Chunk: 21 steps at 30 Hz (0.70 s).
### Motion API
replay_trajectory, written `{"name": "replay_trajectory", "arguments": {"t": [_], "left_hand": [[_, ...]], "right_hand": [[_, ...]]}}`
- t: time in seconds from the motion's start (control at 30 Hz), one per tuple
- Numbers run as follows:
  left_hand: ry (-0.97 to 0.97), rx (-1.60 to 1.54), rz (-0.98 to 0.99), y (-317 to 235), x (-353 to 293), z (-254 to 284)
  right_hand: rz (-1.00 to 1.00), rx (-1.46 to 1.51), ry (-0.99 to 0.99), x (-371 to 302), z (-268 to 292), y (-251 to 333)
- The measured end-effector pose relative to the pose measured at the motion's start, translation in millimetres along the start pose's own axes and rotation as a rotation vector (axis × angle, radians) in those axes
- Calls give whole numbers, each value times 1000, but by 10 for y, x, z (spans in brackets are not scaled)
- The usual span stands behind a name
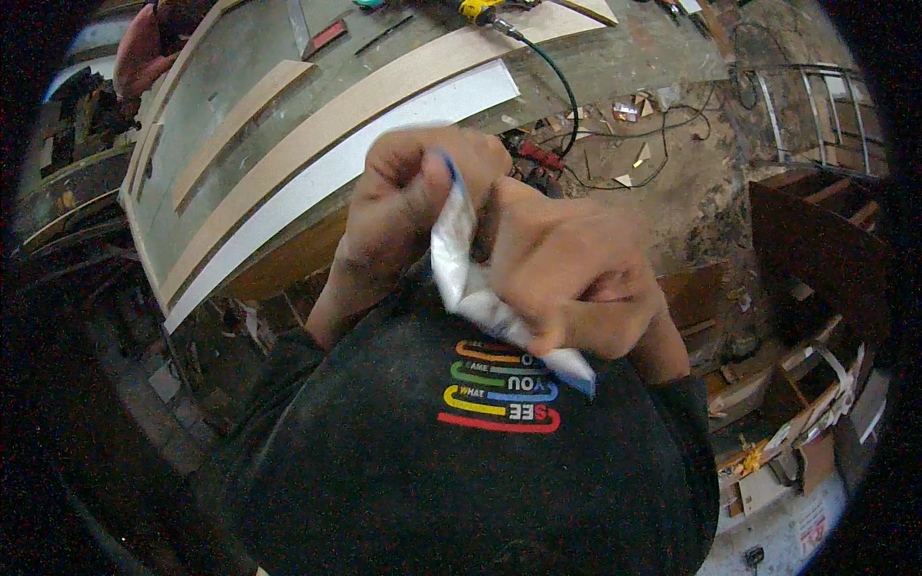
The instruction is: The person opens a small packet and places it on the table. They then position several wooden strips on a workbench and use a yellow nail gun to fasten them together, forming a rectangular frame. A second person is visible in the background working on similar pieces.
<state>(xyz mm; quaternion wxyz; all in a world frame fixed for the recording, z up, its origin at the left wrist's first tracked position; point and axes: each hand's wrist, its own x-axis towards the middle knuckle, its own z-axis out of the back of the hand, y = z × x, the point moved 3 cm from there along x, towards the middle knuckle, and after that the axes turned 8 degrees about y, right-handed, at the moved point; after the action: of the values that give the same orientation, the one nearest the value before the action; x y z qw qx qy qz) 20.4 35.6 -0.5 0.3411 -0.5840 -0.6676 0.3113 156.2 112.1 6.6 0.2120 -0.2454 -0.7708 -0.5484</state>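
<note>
Close in front of my dark shirt, both hands are raised and closed on a crumpled white packet [453,257] with blue ends. It looks thin and soft, like plastic film, and runs bent between the two fists. One blue end shows at the thumb of my left hand [394,197]. Below my right hand [581,274] the other blue end sticks out. Motion blurs both hands a little, and whatever the packet contains is hidden.
Ahead stands a workbench [384,72] bearing long wooden strips [245,130], a white strip [384,139] and a yellow power tool [477,12]. Another person's arm [139,62] is at the far left. Cables and scraps litter the floor; a metal ladder [821,115] lies right.
</note>
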Motion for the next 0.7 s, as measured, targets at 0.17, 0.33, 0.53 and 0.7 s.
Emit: {"name": "replay_trajectory", "arguments": {"t": [0.17, 0.33, 0.53, 0.7], "left_hand": [[255, 272, -142, -67, -2, -15], [87, 276, -135, -15, -15, -35], [93, 347, -141, -44, 8, -72], [108, 559, -142, -147, 38, -88]], "right_hand": [[29, 66, -296, -8, 35, 104], [-131, -182, -479, -35, 6, 317], [-204, -494, -469, 16, -84, 424], [-317, -369, -528, 71, -99, 473]]}}
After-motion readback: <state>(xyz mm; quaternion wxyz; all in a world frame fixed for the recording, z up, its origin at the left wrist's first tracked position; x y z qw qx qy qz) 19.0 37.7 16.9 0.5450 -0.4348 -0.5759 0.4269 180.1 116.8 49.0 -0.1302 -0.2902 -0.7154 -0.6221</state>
